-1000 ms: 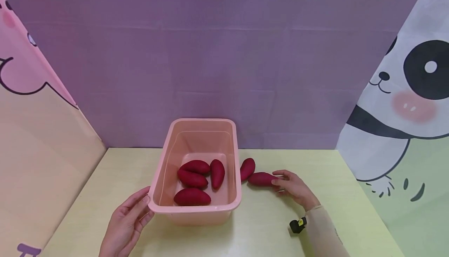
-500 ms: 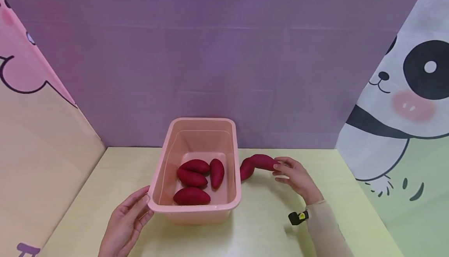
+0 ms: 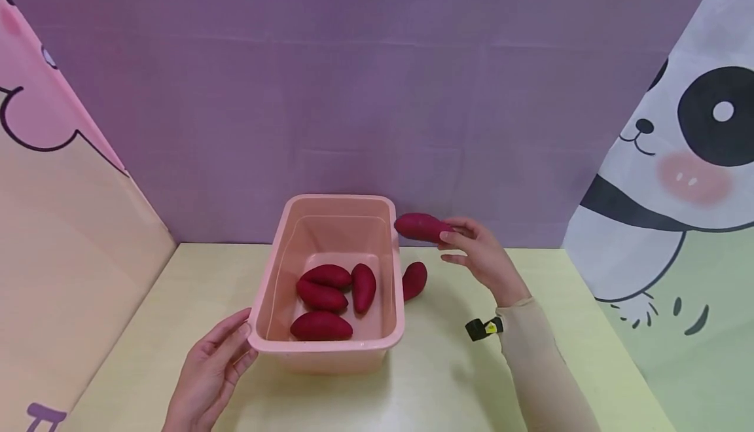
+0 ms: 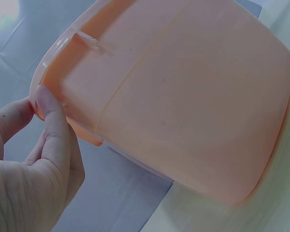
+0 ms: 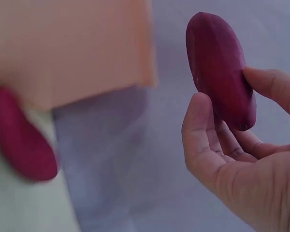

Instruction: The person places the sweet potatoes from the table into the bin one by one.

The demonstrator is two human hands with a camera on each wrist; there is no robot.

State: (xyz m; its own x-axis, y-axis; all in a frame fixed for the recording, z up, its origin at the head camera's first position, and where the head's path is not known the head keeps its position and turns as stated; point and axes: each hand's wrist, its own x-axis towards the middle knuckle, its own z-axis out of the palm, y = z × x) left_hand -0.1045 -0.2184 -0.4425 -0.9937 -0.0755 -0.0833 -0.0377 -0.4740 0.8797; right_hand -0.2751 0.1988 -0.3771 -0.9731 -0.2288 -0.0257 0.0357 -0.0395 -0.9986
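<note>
My right hand pinches one end of a red sweet potato, held up beside the right rim of a pink plastic bin. The right wrist view shows the thumb on one side of this sweet potato and fingers on the other. My left hand grips the bin's near left rim corner; in the left wrist view its thumb and fingers pinch the lip of the bin. Several sweet potatoes lie on the bin's floor. Another sweet potato rests on the table just right of the bin, partly hidden by its wall.
The pale yellow table ends at a purple cloth backdrop behind the bin. Printed side panels stand left and right, the right one with a panda. A small black device is strapped at my right wrist.
My right hand has lifted the sweet potato off the table and carried it up and left to the bin's rim. The left hand keeps its grip on the bin.
</note>
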